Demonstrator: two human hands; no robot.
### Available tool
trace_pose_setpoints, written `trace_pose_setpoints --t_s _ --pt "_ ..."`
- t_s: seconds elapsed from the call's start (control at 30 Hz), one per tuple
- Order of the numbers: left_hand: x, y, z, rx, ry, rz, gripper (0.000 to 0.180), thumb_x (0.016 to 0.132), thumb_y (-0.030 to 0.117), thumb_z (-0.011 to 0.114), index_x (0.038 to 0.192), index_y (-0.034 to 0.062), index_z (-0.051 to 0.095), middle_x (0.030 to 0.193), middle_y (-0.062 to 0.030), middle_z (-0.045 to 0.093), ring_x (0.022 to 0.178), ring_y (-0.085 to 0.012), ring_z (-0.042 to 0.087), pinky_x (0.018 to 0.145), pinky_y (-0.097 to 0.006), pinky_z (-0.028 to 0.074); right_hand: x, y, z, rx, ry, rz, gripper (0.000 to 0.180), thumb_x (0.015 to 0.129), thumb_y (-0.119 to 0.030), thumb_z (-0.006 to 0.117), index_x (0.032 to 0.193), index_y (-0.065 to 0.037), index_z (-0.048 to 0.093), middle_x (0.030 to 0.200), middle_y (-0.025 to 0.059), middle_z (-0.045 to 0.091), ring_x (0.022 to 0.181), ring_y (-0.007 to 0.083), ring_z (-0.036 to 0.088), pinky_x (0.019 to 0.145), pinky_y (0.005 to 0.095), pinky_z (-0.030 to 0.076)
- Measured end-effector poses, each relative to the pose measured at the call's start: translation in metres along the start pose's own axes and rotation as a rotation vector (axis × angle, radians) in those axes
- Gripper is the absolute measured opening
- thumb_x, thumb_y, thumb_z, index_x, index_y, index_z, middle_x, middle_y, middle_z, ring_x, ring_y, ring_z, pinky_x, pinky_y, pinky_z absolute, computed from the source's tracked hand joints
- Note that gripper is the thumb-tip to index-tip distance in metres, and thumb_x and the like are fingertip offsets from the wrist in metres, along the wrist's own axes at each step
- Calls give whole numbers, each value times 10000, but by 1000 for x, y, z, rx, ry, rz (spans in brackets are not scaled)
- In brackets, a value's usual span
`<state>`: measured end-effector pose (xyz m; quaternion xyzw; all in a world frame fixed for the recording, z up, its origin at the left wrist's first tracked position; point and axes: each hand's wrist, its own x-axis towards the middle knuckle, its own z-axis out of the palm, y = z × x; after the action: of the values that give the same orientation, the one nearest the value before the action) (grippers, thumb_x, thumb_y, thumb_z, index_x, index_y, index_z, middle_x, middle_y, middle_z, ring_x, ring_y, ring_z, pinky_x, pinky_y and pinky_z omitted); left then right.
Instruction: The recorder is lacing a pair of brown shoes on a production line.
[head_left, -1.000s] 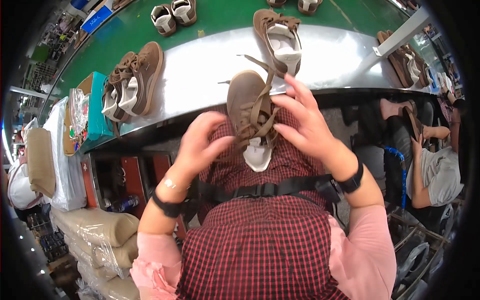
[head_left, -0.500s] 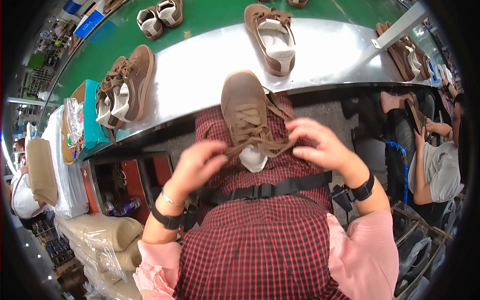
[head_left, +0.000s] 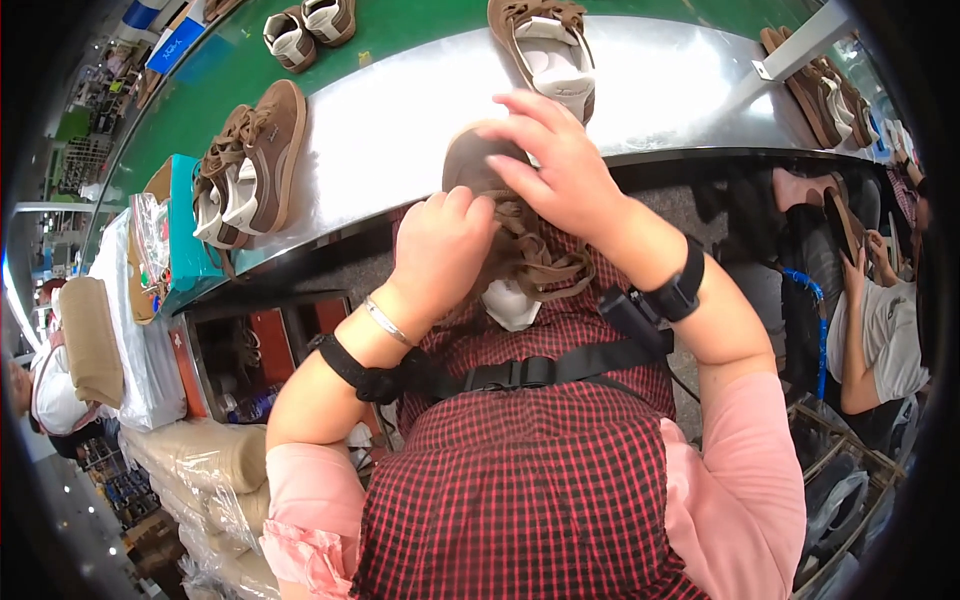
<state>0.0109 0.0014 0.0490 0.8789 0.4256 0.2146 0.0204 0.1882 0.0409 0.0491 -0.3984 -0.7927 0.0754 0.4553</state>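
Moving toward the toe, my right grip [head_left: 565,170] spreads loose over the brown shoe [head_left: 466,158] by the desk's [head_left: 385,130] edge; my left grip [head_left: 440,245] curls beside it, on what I cannot tell, leaving the looped laces [head_left: 548,268] free heelward.

The tabletop [head_left: 390,110] has a green surface and a broad band of shiny metal along its near side, where white glare spreads. A white post [head_left: 815,42] meets the metal at the tabletop's right part. Dark grey floor [head_left: 665,205] shows below its near edge. Below its left part stands a red-panelled, metal-framed shelf unit [head_left: 270,342]. Well left of the tabletop, a bright strip of light [head_left: 12,300] curves beside cluttered, blurred surroundings.
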Motion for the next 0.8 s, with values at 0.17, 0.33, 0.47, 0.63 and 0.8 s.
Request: trace_pose_setpoints --t_s 0.17,0.33,0.47,0.63,0.8 --pt "9 -3 -5 218 -244 102 100 794 88 627 830 62 538 766 -99 518 682 -298 548 598 -392 462 13 27 34 80 -212 9 324 843 -253 607 1144 -132 602 1289 150 514 1175 349 476 977 434 399" --pt "-42 -21 12 -93 -103 -124 98 805 62 624 856 41 542 761 -139 519 707 -356 540 609 -430 461 6 34 38 174 -283 67 357 873 -309 585 1185 -136 586 1317 166 490 1221 357 448 1002 437 382" --pt "-63 -42 5 -493 -192 -341 82 794 61 660 815 -1 611 754 -110 605 708 -226 598 649 -316 482 -1 21 40 15 -216 72 363 850 -280 616 1182 -136 588 1322 163 480 1210 360 449 1004 444 367" --pt "-27 -34 -37 -576 2 -397 73 848 64 639 853 -6 620 695 -4 579 642 -83 513 598 -228 444 -22 -10 -18 -64 18 -210 216 720 -149 687 911 -93 604 917 72 589 771 269 583 676 368 468" --pt "27 -39 -19 -366 209 16 257 803 119 670 1023 9 597 1134 -162 572 1031 -295 551 905 -367 435 -39 -24 -5 -200 -319 -182 132 694 -146 670 745 -79 568 716 50 530 621 221 584 545 318 485"
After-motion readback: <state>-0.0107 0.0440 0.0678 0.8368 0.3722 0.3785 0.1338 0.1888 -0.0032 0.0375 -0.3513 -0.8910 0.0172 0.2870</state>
